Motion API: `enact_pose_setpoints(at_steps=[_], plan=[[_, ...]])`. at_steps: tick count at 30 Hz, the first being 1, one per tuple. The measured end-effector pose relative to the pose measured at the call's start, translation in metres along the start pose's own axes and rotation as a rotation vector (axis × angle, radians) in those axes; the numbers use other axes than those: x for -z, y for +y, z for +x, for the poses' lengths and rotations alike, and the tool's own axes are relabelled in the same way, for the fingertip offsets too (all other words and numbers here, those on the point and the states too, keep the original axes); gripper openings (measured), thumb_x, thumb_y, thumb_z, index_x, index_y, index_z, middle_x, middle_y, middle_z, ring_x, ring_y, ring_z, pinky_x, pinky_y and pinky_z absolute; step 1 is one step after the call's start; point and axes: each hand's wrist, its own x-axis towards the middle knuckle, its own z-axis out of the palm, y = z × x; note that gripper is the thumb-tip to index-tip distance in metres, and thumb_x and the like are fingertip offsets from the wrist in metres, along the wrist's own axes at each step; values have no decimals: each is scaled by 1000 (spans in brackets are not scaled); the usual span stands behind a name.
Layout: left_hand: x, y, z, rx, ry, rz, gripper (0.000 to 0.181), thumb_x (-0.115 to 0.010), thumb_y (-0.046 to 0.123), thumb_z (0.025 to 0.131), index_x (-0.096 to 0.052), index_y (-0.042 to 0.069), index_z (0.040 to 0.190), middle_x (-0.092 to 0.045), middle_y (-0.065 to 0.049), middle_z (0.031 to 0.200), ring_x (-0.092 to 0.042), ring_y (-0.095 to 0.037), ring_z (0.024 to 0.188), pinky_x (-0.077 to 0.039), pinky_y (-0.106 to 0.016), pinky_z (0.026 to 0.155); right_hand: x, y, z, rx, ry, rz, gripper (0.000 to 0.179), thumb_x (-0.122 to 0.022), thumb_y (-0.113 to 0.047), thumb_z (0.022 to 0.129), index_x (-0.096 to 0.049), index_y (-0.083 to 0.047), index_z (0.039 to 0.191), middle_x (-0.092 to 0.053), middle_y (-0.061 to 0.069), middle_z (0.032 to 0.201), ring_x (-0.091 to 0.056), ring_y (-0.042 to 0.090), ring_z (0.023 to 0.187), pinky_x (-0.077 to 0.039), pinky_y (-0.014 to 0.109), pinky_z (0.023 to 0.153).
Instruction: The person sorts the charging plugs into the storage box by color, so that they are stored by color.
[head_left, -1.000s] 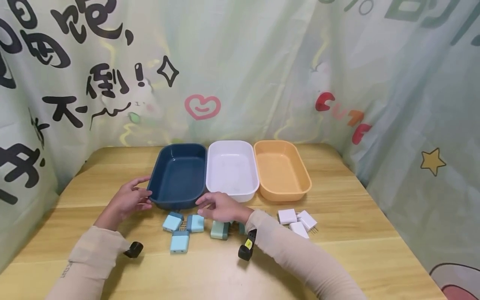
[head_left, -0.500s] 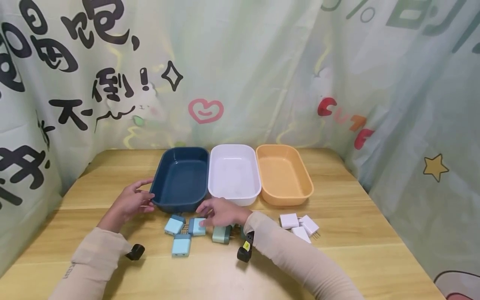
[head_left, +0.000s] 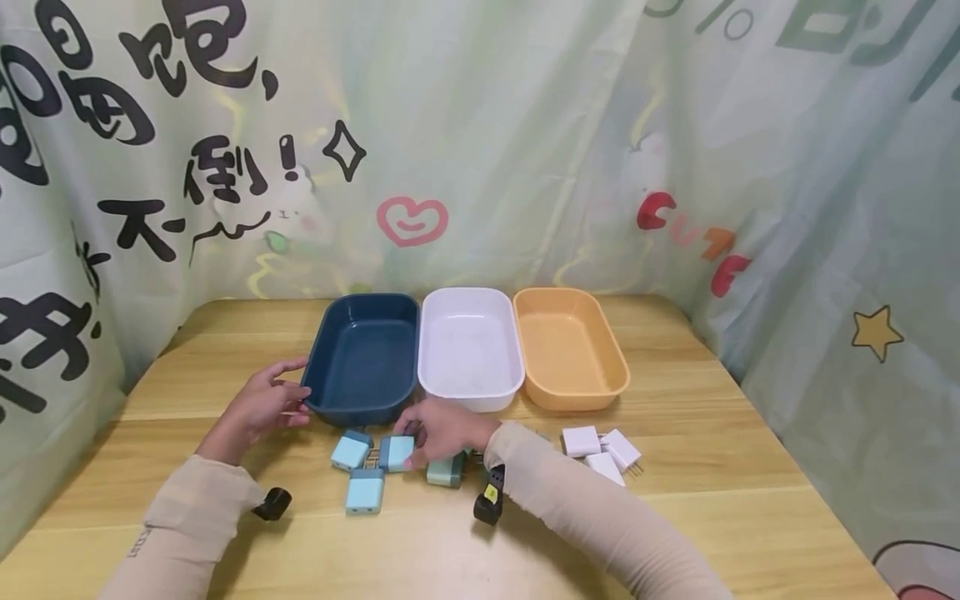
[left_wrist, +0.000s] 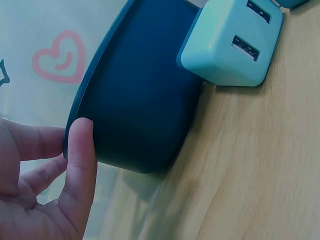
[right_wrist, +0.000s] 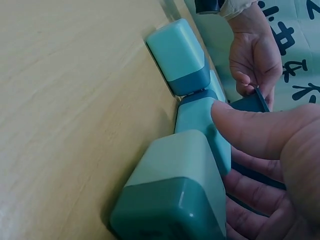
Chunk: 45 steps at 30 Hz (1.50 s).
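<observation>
Trays (head_left: 468,387) behind chargers (head_left: 365,492), white plugs (head_left: 581,441) aside

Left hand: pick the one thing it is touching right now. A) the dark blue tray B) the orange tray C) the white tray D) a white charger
A: the left hand has its thumb and fingers on the rim of the dark blue tray, as the left wrist view also shows; the white tray and orange tray sit farther right, untouched.
</observation>
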Motion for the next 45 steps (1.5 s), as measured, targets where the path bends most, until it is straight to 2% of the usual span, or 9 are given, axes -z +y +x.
enact_pose_setpoints(at_steps=[5,10,17,22,26,32,36,39,45], plan=[[0,-2,-6,18,2,1,62,-46,4,100,-18,9,155,-44,-17,106,-56,-21,79,-59,-34,70,-3,-2,2,9,-5,-88,48,-86,-21,74,-66,-6,114,-67,-3,97,-58,3,75,-48,15,71],[0,-4,-10,28,13,-4,61,-45,5,101,-18,11,156,-43,-17,107,-57,-20,79,-59,-34,70,-6,-4,3,15,-5,-122,51,-87,-23,73,-64,-6,116,-66,-2,99,-57,4,78,-47,15,73],[-5,-2,-3,-3,2,-22,61,-47,5,101,-20,10,155,-47,-16,100,-57,-20,76,-59,-34,70,-5,-1,-3,16,22,-140,52,-87,-23,73,-65,-6,116,-66,-3,99,-57,5,82,-48,16,75],[-9,-1,1,3,12,-40,60,-46,4,100,-22,10,155,-46,-16,100,-57,-19,73,-59,-33,69,-5,2,-6,27,54,-176,54,-87,-27,73,-65,-6,118,-67,-1,104,-58,6,91,-48,18,81],[-11,0,2,11,19,-40,59,-46,3,100,-23,9,154,-46,-16,100,-57,-18,72,-59,-33,68,-7,4,-6,29,62,-182,53,-87,-27,73,-65,-6,117,-66,-1,102,-58,6,91,-48,18,81],[-10,-1,2,26,29,-55,59,-45,3,100,-23,11,155,-44,-17,104,-57,-18,72,-59,-32,68,-7,5,-5,43,70,-161,47,-85,-24,75,-67,-6,114,-66,-4,95,-56,5,82,-48,16,73],[-8,0,4,23,38,-52,59,-45,3,100,-23,12,155,-44,-18,104,-57,-19,72,-59,-32,68,-5,6,-3,61,85,-166,46,-85,-24,74,-68,-6,113,-68,-2,97,-58,6,85,-48,18,75],[-7,0,3,21,41,-46,59,-45,3,100,-23,12,155,-44,-18,103,-58,-19,73,-59,-33,68,-3,7,-3,76,89,-167,46,-85,-24,75,-68,-5,113,-68,0,100,-59,8,88,-48,18,77],[-6,1,-3,16,45,-49,60,-45,3,100,-22,12,155,-43,-18,104,-57,-19,72,-59,-32,68,-2,5,-2,78,79,-114,46,-84,-22,76,-67,-5,115,-66,-3,98,-59,10,83,-48,18,74]])
